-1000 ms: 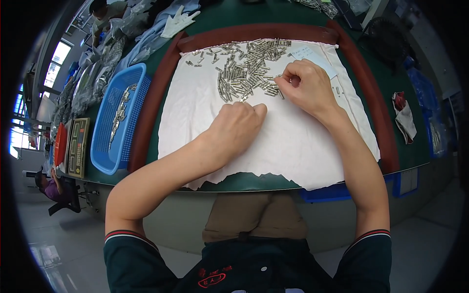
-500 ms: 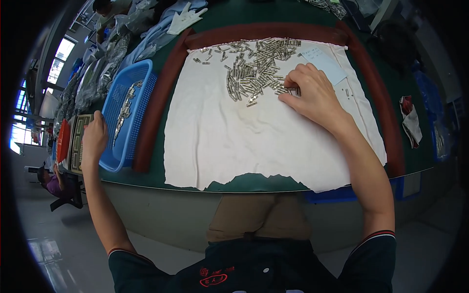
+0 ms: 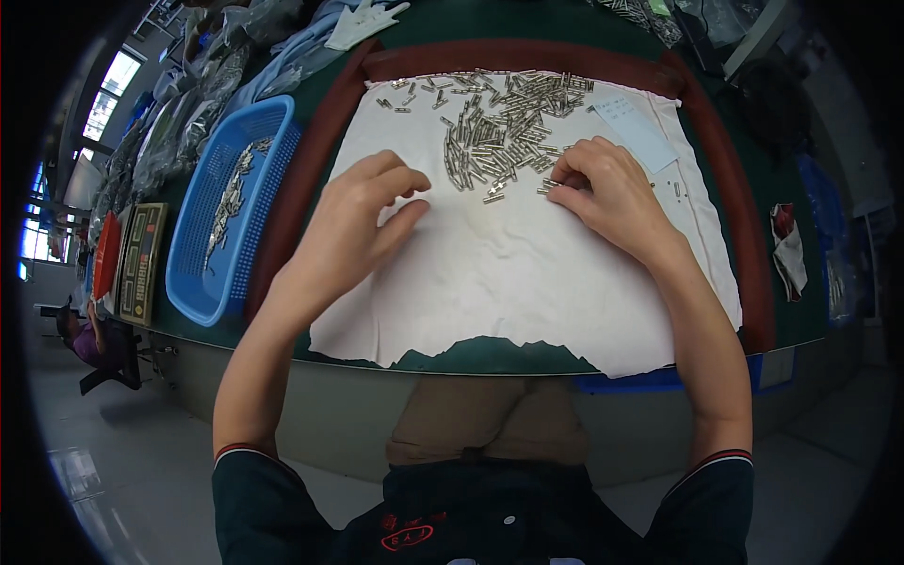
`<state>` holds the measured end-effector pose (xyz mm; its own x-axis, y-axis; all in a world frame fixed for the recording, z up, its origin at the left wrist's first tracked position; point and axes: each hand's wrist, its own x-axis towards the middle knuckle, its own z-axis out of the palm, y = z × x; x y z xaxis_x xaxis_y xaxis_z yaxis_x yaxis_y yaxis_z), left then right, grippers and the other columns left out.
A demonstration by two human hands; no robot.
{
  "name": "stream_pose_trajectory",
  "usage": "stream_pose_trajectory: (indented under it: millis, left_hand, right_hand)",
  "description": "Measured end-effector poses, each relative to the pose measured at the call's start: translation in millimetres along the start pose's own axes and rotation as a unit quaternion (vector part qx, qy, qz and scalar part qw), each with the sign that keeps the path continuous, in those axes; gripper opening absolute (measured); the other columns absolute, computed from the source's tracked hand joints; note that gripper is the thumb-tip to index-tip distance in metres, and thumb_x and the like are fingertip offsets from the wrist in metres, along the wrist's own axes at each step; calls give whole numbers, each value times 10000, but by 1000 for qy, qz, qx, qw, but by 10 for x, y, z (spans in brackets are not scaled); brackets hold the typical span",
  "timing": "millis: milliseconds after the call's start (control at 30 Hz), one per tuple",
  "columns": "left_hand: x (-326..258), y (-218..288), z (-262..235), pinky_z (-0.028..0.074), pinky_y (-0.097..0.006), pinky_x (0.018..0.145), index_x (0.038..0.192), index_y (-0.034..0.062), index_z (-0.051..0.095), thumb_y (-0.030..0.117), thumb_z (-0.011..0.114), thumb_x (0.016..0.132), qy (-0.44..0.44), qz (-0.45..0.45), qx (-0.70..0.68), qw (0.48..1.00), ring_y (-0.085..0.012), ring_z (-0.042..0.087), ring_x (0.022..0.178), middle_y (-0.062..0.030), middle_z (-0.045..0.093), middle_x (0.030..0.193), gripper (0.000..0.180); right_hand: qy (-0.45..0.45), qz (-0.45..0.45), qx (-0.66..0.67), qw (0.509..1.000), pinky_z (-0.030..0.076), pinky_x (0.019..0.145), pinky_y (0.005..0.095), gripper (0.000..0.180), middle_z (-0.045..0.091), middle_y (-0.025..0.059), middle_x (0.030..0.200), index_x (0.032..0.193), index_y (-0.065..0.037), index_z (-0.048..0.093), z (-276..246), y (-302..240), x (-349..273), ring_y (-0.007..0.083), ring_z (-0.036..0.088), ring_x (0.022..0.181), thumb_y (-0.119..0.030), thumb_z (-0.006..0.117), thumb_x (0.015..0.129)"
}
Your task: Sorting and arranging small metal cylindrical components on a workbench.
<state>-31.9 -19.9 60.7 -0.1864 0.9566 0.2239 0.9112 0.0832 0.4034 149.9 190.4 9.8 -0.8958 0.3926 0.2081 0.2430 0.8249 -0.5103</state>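
Green worktop (image 3: 494,355) under everything, reaching past both sets of fingers. White cloth (image 3: 471,297) spread on it below the hands; likely there as a soft, pale ground so small metal shows up. Red-brown raised border (image 3: 527,62) beyond the fingertips and down both sides, probably to stop pieces rolling off. Plastic-wrapped heap (image 3: 169,155) far left of the left fingers. Blue basket (image 3: 252,231) nearer, left of the left hand, more metal pieces inside; border stands between it and the cloth. Flat dark-and-tan box (image 3: 143,264) past the basket.

Left hand (image 3: 377,202): thumb and fingers apart, bent, nothing seen between them, just left of the pile. Right hand (image 3: 607,188): fingers curled, thumb near index, a few cylinders at the tips; can't tell whether pinched or merely touched, own fingers cover it. Low, sideways grip seems to suit thin pieces lying flat.

Metal cylinder pile (image 3: 494,141): between the two hands and beyond, right fingertips at its near right edge. White glove (image 3: 365,24) far beyond left fingers. Pale blue paper slip (image 3: 637,135) just beyond right knuckles. Single stray cylinder (image 3: 493,199) left of right thumb.
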Motion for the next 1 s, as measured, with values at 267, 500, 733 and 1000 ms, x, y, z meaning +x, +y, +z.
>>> stream_pose_trajectory:
  millis: [267,500,733,1000]
  left_hand:
    - [364,-2,716,500,-395,689,984,-31,648,29,670,798,20,47,-10,999,-311,609,785,-146,593,887,197]
    - [354,-6,848,490,-378,639,937,-23,646,-1,651,788,62,64,-92,992,-301,600,744,-138,585,857,151]
    - [235,33,820,473,-377,640,977,-24,632,-43,599,783,56,64,-141,986,-300,587,739,-137,565,845,198]
    - [206,45,832,460,-400,727,1051,-25,605,-18,569,760,35,63,-116,991,-314,568,827,-147,547,899,293]
  right_hand:
    - [15,-131,37,991,428,735,376,149,583,78,754,792,-23,628,100,-73,-46,254,546,785,-86,743,723]
    - [4,-187,51,981,421,750,377,156,559,75,794,814,-26,638,218,-208,-92,262,527,816,-81,741,710]
    - [1,-148,82,986,419,766,383,47,559,74,738,735,-33,617,81,-144,-60,258,545,825,-52,657,719]
    - [-9,-153,6,988,400,715,355,107,525,60,713,715,-41,563,97,-147,-68,239,514,748,-22,656,666]
